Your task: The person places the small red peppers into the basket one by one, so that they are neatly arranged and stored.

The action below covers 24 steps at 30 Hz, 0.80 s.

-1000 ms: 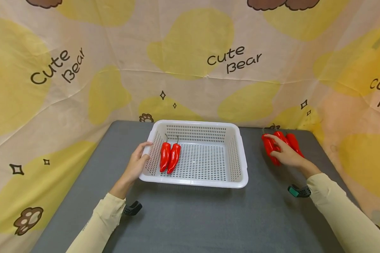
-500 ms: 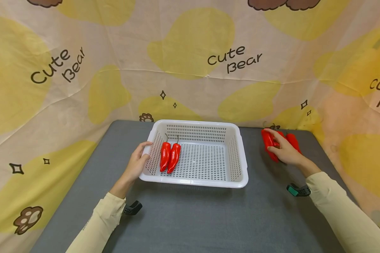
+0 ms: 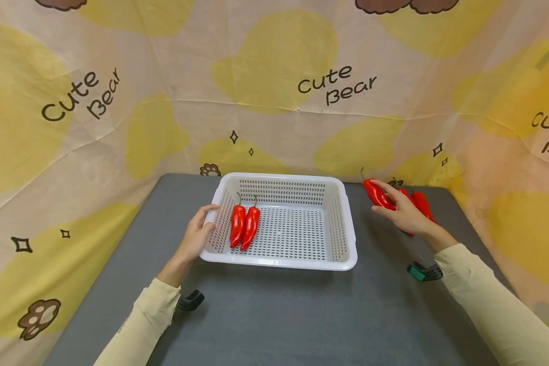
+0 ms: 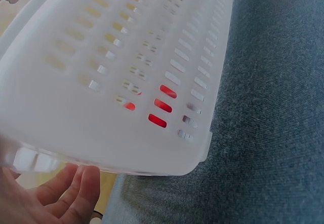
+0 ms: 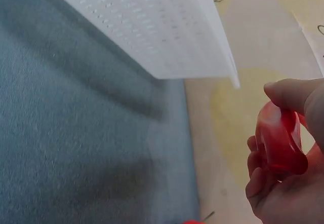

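Observation:
My left hand (image 3: 195,236) grips the left end of a white perforated plastic basket (image 3: 279,263). In the left wrist view its fingers (image 4: 83,196) lie against the basket's rim. Two shiny red peppers, one (image 3: 237,226) beside the other (image 3: 250,229), lie lengthwise in the basket's left part. To the right of the basket, my right hand (image 3: 407,216) holds another red pepper (image 3: 374,192) between thumb and fingers, its stem pointing up and left. The right wrist view shows this pepper (image 5: 278,143) raised, partly hidden by the hand.
More red peppers (image 3: 422,204) lie behind the right hand on the grey table (image 3: 279,315), partly covered by it. A patterned cloth (image 3: 265,76) with bear lettering hangs along the table's back and sides. Both wrists carry dark straps (image 3: 424,272).
My right hand has taken hold of a pepper at the pile, lifted it and moved it left toward the basket. The left hand and basket have stayed in place.

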Each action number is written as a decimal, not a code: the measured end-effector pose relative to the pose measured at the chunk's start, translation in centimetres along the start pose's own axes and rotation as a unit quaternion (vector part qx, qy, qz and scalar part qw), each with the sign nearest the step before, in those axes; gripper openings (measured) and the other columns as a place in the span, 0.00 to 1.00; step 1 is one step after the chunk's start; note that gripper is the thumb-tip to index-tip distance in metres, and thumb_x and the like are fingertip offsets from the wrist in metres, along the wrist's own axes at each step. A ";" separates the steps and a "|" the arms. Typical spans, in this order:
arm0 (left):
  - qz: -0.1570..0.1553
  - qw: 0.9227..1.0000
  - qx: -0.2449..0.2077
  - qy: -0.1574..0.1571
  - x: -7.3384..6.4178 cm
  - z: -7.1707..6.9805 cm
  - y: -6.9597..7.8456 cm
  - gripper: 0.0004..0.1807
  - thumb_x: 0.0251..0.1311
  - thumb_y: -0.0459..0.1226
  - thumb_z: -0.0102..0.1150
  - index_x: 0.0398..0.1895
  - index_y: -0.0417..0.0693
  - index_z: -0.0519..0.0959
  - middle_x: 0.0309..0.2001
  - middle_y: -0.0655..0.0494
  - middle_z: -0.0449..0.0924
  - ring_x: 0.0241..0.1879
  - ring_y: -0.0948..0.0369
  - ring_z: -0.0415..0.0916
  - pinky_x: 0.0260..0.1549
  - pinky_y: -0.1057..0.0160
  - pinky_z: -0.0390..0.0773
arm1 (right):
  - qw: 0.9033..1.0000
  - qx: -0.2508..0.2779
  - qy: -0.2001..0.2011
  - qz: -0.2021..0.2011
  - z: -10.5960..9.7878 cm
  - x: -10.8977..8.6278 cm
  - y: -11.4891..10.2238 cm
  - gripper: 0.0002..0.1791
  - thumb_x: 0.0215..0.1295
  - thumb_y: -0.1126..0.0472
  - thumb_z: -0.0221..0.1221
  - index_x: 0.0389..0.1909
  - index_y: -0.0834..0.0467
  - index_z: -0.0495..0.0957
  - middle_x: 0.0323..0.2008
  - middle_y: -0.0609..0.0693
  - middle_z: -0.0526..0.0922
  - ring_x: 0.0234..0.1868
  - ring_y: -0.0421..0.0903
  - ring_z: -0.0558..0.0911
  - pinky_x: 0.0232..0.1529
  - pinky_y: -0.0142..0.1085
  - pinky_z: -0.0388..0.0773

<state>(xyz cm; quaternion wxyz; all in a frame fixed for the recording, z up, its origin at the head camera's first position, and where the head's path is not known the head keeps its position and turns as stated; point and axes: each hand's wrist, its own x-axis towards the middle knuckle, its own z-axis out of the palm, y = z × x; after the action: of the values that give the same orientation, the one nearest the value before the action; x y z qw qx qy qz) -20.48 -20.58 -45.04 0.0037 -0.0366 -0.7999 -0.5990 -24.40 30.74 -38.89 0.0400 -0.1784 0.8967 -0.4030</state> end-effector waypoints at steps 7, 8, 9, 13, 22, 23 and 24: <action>-0.001 1.000 0.001 -0.003 -0.1 0.1 0.0 0.28 0.66 0.27 0.39 0.70 0.44 0.64 0.71 0.31 0.66 0.57 0.33 0.75 0.47 0.39 0.83 | 1.000 0.001 0.022 -0.010 0.3 0.1 -1.0 0.41 0.69 0.63 0.61 0.79 0.52 0.54 0.70 0.67 0.65 0.58 0.63 0.69 0.42 0.29 0.77; 0.000 1.000 0.001 -0.003 -0.1 0.1 0.0 0.28 0.67 0.27 0.38 0.71 0.44 0.64 0.71 0.31 0.65 0.57 0.33 0.75 0.48 0.39 0.82 | 1.000 0.007 0.024 -0.009 0.3 0.2 -1.2 0.41 0.69 0.63 0.61 0.79 0.52 0.54 0.71 0.67 0.64 0.59 0.64 0.69 0.42 0.28 0.77; 0.001 1.000 0.000 -0.003 -0.1 0.0 0.0 0.28 0.67 0.27 0.38 0.71 0.44 0.64 0.71 0.31 0.65 0.57 0.33 0.75 0.48 0.39 0.82 | 1.000 0.012 0.026 -0.007 0.3 0.3 -1.4 0.42 0.69 0.63 0.61 0.80 0.51 0.53 0.72 0.67 0.63 0.60 0.65 0.68 0.42 0.28 0.77; 0.000 1.000 0.001 -0.003 -0.2 0.0 0.0 0.28 0.67 0.27 0.38 0.71 0.45 0.64 0.71 0.32 0.66 0.57 0.34 0.76 0.48 0.39 0.82 | 0.999 0.029 0.030 0.004 0.5 0.6 -2.2 0.40 0.71 0.60 0.58 0.80 0.50 0.52 0.72 0.67 0.61 0.58 0.62 0.69 0.40 0.27 0.78; -0.004 1.000 -0.001 -0.004 -0.2 0.0 0.2 0.28 0.67 0.27 0.38 0.71 0.46 0.63 0.72 0.32 0.65 0.58 0.34 0.75 0.49 0.38 0.82 | 0.995 0.090 0.016 0.048 0.6 1.4 -3.6 0.33 0.79 0.60 0.41 0.81 0.42 0.47 0.77 0.62 0.53 0.59 0.57 0.70 0.44 0.29 0.76; -0.004 1.000 0.000 -0.005 -0.2 0.0 0.2 0.28 0.67 0.27 0.38 0.71 0.46 0.63 0.73 0.33 0.64 0.59 0.34 0.74 0.49 0.38 0.81 | 0.995 0.091 0.013 0.046 0.6 1.5 -3.7 0.34 0.78 0.61 0.42 0.81 0.42 0.47 0.78 0.61 0.52 0.62 0.59 0.67 0.45 0.29 0.76; -0.004 1.000 -0.001 -0.005 -0.2 0.0 0.2 0.28 0.68 0.27 0.38 0.71 0.46 0.63 0.73 0.33 0.64 0.59 0.34 0.74 0.50 0.38 0.81 | 0.995 0.092 0.010 0.043 0.6 1.5 -3.7 0.35 0.78 0.62 0.42 0.81 0.42 0.46 0.78 0.61 0.51 0.65 0.61 0.65 0.45 0.28 0.76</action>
<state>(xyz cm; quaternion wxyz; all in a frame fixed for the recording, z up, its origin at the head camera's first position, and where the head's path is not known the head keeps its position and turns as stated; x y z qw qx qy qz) -20.26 -20.57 -44.85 -0.0029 -0.0361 -0.7995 -0.5996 -24.65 27.51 -36.43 0.0647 -0.1307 0.8629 -0.4839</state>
